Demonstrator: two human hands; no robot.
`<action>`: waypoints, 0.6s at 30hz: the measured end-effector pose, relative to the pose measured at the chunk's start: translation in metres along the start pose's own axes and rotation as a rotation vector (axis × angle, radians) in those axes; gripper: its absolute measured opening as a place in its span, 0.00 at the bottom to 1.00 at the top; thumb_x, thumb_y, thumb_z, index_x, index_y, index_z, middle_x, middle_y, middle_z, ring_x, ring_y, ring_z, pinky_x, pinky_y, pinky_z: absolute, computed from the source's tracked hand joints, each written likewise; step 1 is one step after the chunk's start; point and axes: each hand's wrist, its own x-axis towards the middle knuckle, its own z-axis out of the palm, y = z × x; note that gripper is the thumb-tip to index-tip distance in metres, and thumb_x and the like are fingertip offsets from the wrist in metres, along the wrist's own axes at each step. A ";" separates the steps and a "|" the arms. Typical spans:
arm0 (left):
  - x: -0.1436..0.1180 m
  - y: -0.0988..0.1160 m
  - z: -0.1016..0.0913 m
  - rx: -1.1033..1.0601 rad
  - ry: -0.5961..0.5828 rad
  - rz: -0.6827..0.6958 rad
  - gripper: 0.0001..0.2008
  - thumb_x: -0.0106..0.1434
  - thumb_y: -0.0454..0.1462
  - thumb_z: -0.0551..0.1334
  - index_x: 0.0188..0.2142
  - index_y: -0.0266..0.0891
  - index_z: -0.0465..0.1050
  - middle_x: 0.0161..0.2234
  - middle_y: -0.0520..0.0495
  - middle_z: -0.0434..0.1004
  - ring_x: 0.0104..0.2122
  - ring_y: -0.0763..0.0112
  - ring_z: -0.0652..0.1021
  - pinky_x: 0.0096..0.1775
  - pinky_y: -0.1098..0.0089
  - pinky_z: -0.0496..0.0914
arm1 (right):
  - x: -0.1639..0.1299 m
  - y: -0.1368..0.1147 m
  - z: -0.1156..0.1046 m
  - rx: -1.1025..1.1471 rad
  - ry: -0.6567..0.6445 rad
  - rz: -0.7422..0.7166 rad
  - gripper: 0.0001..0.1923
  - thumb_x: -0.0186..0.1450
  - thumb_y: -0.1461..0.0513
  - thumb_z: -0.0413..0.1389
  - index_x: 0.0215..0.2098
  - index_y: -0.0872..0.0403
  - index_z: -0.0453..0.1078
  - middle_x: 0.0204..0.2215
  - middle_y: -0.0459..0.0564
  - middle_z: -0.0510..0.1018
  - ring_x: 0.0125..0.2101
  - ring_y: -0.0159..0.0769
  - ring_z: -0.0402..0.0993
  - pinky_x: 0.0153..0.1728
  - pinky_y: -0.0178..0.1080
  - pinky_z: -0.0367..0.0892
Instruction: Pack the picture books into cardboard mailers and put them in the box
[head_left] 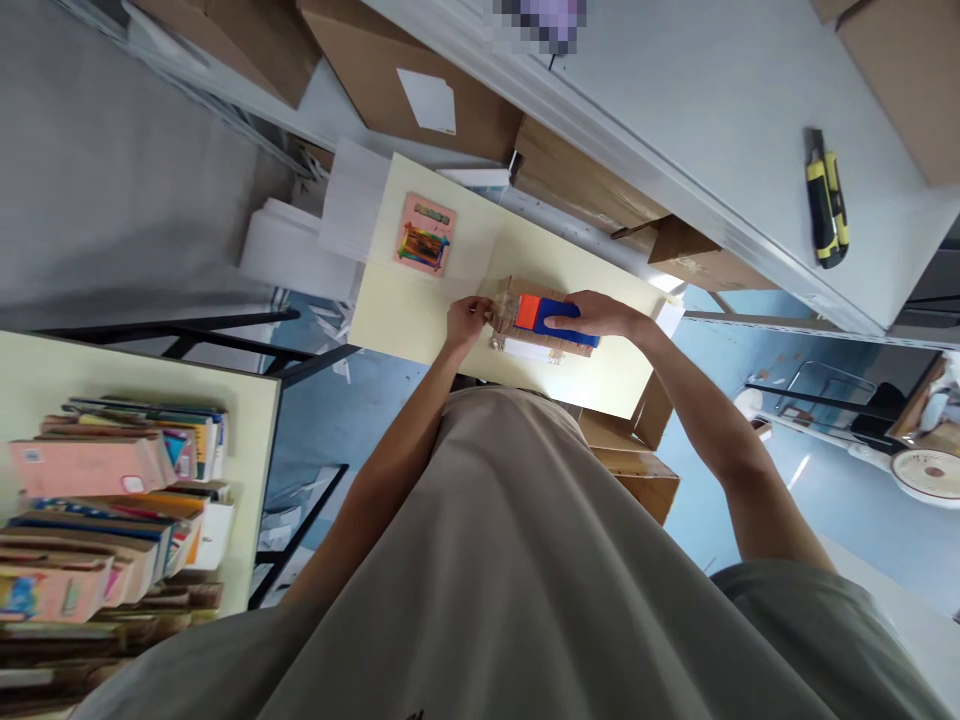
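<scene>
Head view: cream tabletop (pixel 420 310); taped cardboard parcel (pixel 525 335) near its right edge. Right hand (pixel 600 316), fingers curled around blue-orange tape dispenser (pixel 555 318), presses it onto parcel; left hand (pixel 466 320) pinches parcel's end. Taping looks partly done. Pink booklet (pixel 425 234) lies apart.

I see a smooth, matt, pale yellow counter (pixel 420 300). The parcel (pixel 536 320) on it is rough brown cardboard with shiny clear tape. The tool (pixel 555 318) on top looks like smooth plastic, red and blue. The card (pixel 425 233) is pink paper. The boxes (pixel 420 80) are dull brown cardboard. The knife (pixel 826 198) looks like yellow and black plastic. My shirt (pixel 525 580) is soft cloth.
</scene>
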 end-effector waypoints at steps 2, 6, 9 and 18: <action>0.001 -0.001 -0.007 0.087 0.036 0.008 0.12 0.68 0.45 0.71 0.32 0.39 0.84 0.29 0.46 0.85 0.26 0.68 0.79 0.32 0.69 0.69 | 0.000 -0.002 -0.001 -0.001 -0.001 0.002 0.29 0.72 0.35 0.62 0.41 0.53 0.77 0.32 0.52 0.81 0.36 0.44 0.77 0.38 0.42 0.65; -0.013 0.010 -0.015 0.146 0.110 0.132 0.14 0.71 0.46 0.70 0.37 0.39 0.87 0.35 0.44 0.89 0.34 0.64 0.84 0.39 0.68 0.75 | 0.001 0.000 0.000 0.011 -0.005 -0.024 0.29 0.72 0.36 0.62 0.42 0.53 0.78 0.32 0.52 0.82 0.36 0.43 0.77 0.39 0.42 0.65; -0.032 0.027 -0.012 0.228 0.071 0.279 0.15 0.76 0.44 0.65 0.43 0.39 0.89 0.42 0.41 0.92 0.40 0.62 0.87 0.47 0.66 0.78 | 0.002 0.003 0.001 0.017 -0.005 -0.043 0.28 0.73 0.37 0.62 0.43 0.53 0.79 0.33 0.52 0.83 0.35 0.42 0.77 0.38 0.41 0.65; -0.041 0.051 0.004 0.389 0.015 0.198 0.09 0.71 0.41 0.73 0.44 0.39 0.92 0.43 0.41 0.93 0.44 0.54 0.90 0.49 0.62 0.78 | 0.002 -0.001 0.004 -0.056 0.021 -0.017 0.29 0.75 0.37 0.61 0.43 0.53 0.78 0.35 0.54 0.84 0.37 0.45 0.79 0.38 0.43 0.65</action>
